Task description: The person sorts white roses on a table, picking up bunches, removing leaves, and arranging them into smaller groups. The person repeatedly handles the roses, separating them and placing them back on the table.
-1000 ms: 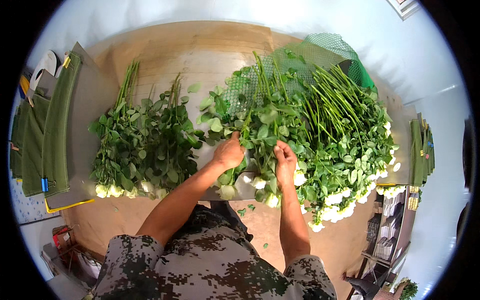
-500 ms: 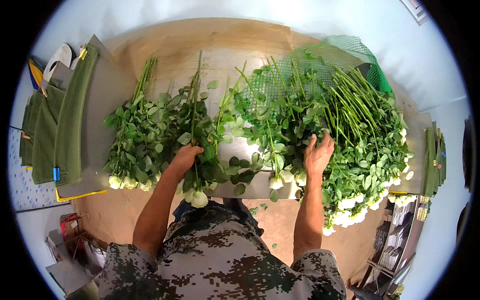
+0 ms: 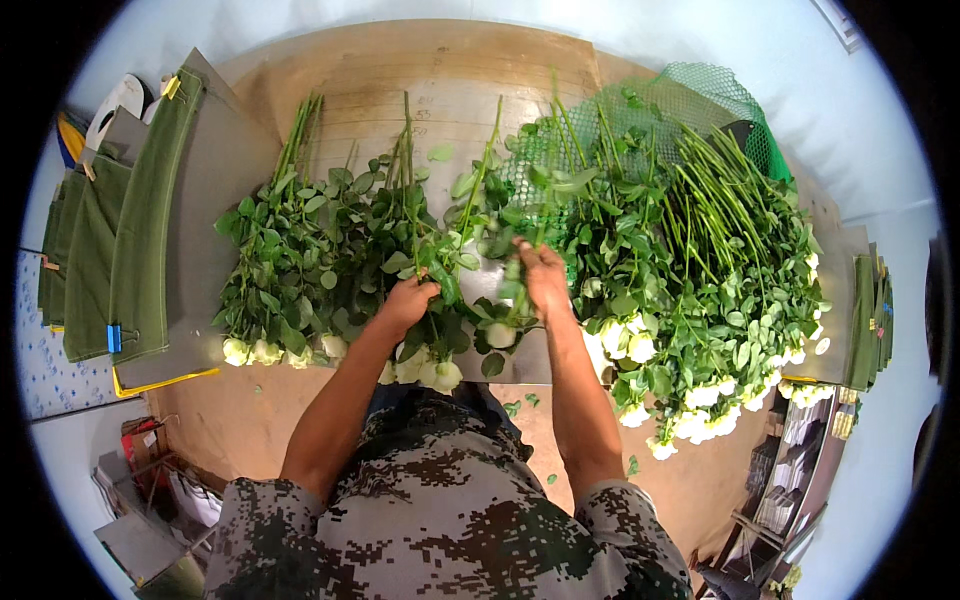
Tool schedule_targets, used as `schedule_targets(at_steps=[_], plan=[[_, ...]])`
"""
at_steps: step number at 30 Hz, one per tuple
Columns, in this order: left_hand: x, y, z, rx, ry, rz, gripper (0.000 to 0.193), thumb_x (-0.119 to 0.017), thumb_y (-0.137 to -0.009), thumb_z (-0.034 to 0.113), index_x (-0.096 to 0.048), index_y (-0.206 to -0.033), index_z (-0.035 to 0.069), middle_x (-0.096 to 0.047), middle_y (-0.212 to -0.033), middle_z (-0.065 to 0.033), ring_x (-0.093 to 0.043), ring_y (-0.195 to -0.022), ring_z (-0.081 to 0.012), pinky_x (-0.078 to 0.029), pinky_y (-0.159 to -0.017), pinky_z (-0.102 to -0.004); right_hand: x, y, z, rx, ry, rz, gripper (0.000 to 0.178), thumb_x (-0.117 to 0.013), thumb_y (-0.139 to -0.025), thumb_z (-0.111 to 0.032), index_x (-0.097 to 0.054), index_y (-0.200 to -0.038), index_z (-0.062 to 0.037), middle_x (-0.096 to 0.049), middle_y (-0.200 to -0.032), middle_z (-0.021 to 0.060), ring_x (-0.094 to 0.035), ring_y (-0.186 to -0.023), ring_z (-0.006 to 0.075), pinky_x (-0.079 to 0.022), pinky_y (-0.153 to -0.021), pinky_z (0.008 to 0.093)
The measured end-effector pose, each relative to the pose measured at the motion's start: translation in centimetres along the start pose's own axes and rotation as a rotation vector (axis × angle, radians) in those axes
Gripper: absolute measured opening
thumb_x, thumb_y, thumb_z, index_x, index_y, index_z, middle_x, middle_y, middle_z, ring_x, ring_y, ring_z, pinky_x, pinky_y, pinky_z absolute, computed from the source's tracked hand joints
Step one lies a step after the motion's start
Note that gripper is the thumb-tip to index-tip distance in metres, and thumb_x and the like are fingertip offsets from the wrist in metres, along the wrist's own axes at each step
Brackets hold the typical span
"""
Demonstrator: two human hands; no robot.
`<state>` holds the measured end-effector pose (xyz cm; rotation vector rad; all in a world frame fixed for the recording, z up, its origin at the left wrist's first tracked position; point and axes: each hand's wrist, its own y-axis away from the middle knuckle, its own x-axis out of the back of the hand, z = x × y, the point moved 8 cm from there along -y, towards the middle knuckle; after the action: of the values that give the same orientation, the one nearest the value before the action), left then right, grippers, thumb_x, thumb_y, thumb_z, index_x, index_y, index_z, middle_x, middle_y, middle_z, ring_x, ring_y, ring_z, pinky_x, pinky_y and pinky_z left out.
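My left hand [image 3: 408, 304] is closed around the leafy stems of a few white roses [image 3: 446, 376], whose blooms hang at the table's near edge. To its right, my right hand [image 3: 544, 280] pinches a single white rose [image 3: 500, 336]; its leaves and stem are smeared by motion. Left of my hands lies a loose row of white roses [image 3: 266, 352], stems pointing away from me. On the right, a large heap of white roses [image 3: 745, 345] spreads over the table, partly on green plastic netting [image 3: 690, 95].
The worktable [image 3: 350, 60] bears ruled lines. Green cloths [image 3: 140, 220] hang clipped on a panel at the left, more cloth [image 3: 868, 320] at the right. A shelf of stacked items [image 3: 795, 475] stands below right. Fallen leaves [image 3: 512, 408] dot the floor.
My right hand has moved left from beside the large heap toward my left hand, with a rose in it. My left hand has shifted slightly right, still gripping its stems.
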<state>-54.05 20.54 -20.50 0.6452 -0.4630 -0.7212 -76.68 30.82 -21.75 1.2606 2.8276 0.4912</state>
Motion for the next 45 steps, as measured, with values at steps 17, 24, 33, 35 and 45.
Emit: schedule_targets(at_steps=[17,24,33,35,45], plan=[[-1.6,-0.5,-0.5,-0.011,0.182,-0.151,0.029,-0.058,-0.085,0.02,-0.06,-0.109,0.003,-0.062,-0.106,-0.0083,-0.053,-0.104,-0.0206,-0.039,-0.091,-0.0377,-4.9,6.0,3.1,-0.321,-0.329,-0.23,0.027,-0.059,-0.086,-0.016,-0.057,-0.108,0.0,-0.063,-0.086,0.0084,-0.06,-0.067,0.0173,-0.051,-0.056,0.0294],[-3.3,-1.5,-3.0,-0.015,0.058,0.069,0.032,-0.058,-0.081,0.018,-0.058,-0.108,0.002,-0.062,-0.097,-0.011,-0.057,-0.087,-0.0279,-0.044,-0.077,-0.0434,-5.8,4.7,5.1,-0.284,-0.275,-0.14,0.033,-0.054,-0.088,-0.02,-0.056,-0.114,0.001,-0.062,-0.095,0.0103,-0.057,-0.074,0.0178,-0.047,-0.068,0.0321],[-0.4,-1.7,-1.1,-0.29,-0.379,0.12,0.026,-0.055,-0.081,0.022,-0.061,-0.088,-0.002,-0.06,-0.077,-0.0239,-0.058,-0.076,-0.0421,-0.044,-0.069,-0.0479,-7.9,2.9,5.4,-0.126,-0.057,-0.099,0.029,-0.055,-0.078,-0.003,-0.062,-0.106,0.0021,-0.065,-0.082,0.0085,-0.056,-0.069,0.015,-0.045,-0.064,0.0287],[1.3,-0.7,-0.6,-0.278,-0.373,0.324,0.028,-0.053,-0.082,0.023,-0.06,-0.088,-0.003,-0.059,-0.08,-0.0256,-0.057,-0.078,-0.0431,-0.044,-0.07,-0.0487,-6.6,3.0,5.3,-0.093,-0.096,-0.065,0.025,-0.064,-0.078,-0.011,-0.065,-0.1,0.0007,-0.066,-0.08,0.0115,-0.056,-0.068,0.0148,-0.045,-0.064,0.029],[-2.3,-3.2,-3.2,-0.188,-0.191,0.298,0.043,-0.052,-0.085,0.024,-0.042,-0.116,-0.005,-0.056,-0.105,-0.0284,-0.054,-0.097,-0.0451,-0.041,-0.081,-0.0496,-7.7,3.1,5.5,0.021,0.54,-0.016,0.03,-0.054,-0.068,-0.01,-0.062,-0.093,0.0026,-0.064,-0.084,0.0254,-0.062,-0.082,0.0415,-0.048,-0.074,0.0419]])
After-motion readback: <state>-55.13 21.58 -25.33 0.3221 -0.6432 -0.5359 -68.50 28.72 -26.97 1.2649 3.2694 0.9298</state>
